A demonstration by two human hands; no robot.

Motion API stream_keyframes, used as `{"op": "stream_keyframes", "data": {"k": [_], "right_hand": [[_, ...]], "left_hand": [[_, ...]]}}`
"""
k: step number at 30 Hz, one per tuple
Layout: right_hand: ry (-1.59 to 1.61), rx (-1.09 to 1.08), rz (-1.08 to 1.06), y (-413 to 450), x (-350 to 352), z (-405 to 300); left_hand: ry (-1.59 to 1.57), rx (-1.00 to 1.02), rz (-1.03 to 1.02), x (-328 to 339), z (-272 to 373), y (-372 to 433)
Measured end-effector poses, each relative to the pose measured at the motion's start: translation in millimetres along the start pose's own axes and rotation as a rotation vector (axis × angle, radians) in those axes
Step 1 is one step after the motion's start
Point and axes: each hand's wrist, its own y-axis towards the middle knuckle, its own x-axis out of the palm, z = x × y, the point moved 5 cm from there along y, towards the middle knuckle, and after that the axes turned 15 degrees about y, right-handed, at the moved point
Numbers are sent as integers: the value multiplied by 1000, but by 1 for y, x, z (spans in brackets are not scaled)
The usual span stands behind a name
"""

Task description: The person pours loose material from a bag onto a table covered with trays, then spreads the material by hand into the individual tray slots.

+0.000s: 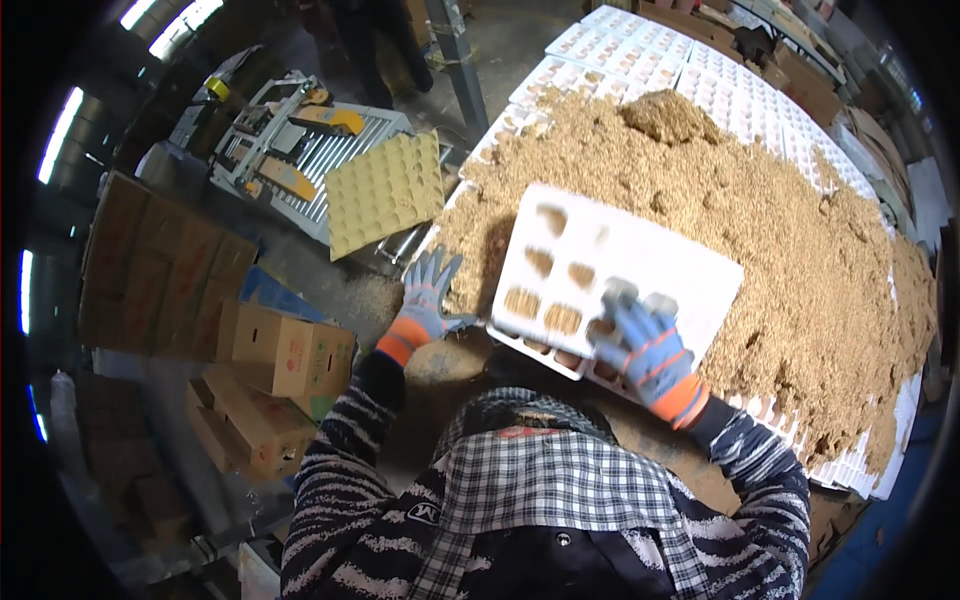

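Note:
My left hand (429, 300), in a grey-blue glove with an orange cuff, rests fingers spread at the left edge of a heap of loose tan husk (795, 300). It holds nothing. In front of me a white foam tray (690, 262) with rounded holes lies tilted on the heap; tan husk shows through several holes. My right hand (651, 360), gloved alike and blurred, lies over the tray's near right part and covers some holes. Its grip is unclear. Under the near edge another white tray (504, 335) shows, with brown rounded things in its holes, probably eggs.
White trays holding pale eggs (735, 90) line the far side, beyond a darker clump (667, 116). At left are a yellowish pulp egg tray (386, 195), a roller-bed machine (300, 157), cardboard boxes (300, 360) and a metal post (459, 71). Someone's legs (375, 45) stand behind.

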Motion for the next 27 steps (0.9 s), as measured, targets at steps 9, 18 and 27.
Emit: {"op": "stream_keyframes", "data": {"k": [9, 18, 27], "right_hand": [[-265, -100, -194, 75, 27, 120], [-539, 174, 43, 222, -29, 341], [-172, 398, 248, 185, -38, 252]], "left_hand": [[45, 290, -14, -13, -13, 148], [-60, 197, 150, -34, -3, 434], [-37, 595, -62, -25, 38, 342]]}}
